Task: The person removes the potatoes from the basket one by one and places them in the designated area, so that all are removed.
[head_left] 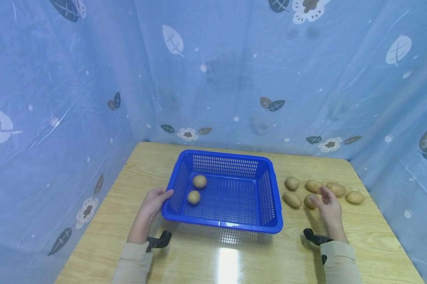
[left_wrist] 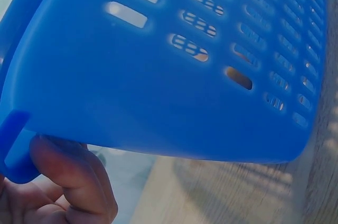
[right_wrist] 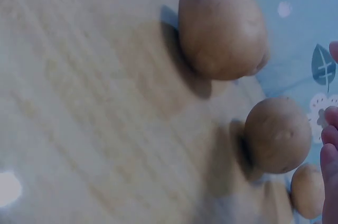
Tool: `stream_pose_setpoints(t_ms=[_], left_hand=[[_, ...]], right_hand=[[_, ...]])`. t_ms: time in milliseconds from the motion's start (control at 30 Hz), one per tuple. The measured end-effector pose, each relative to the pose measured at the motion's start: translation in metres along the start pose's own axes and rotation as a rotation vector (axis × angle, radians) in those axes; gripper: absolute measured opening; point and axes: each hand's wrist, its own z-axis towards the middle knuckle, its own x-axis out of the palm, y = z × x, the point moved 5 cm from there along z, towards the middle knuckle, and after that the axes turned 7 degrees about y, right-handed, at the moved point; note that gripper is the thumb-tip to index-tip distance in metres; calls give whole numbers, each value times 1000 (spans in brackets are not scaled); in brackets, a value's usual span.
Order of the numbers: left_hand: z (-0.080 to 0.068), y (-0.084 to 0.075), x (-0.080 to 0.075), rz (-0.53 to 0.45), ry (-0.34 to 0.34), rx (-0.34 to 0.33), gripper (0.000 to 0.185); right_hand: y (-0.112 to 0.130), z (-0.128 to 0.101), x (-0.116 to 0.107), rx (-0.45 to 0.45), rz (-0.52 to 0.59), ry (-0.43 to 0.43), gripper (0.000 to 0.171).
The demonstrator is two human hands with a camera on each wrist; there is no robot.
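My left hand [head_left: 153,203] grips the left rim of a blue plastic basket [head_left: 222,226], thumb over the edge. In the left wrist view, curled fingers [left_wrist: 74,174] sit under the rim of the basket [left_wrist: 132,97]. Two potatoes, one behind [head_left: 199,181] and one in front [head_left: 193,197], lie at the basket's left side. My right hand [head_left: 332,215] is held over the table with fingers loosely bent and nothing in them. Nearest to it is a round potato [head_left: 311,201], just left of the thumb. The right wrist view catches only some fingertips [right_wrist: 330,137] at its edge.
More potatoes lie right of the basket: a round one [head_left: 292,183], an oblong one [head_left: 292,199], and others behind and right of the hand [head_left: 336,189] [head_left: 355,197]. A patterned blue curtain [head_left: 227,79] encloses the wooden table [head_left: 270,260] at the back and sides.
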Motion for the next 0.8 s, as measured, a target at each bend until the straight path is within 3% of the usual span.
stream_pose_setpoints(t_ms=[300,667,800], left_hand=[[-1,1,-1,-9,12,-1,37],[1,0,0,-2,14,21,38],[0,0,0,-8,16,28,38]], right_hand=[[16,1,3,-99,33,1,68],[62,-8,9,-244,32,34,65],[77,-12,10,-308,81,54,63]])
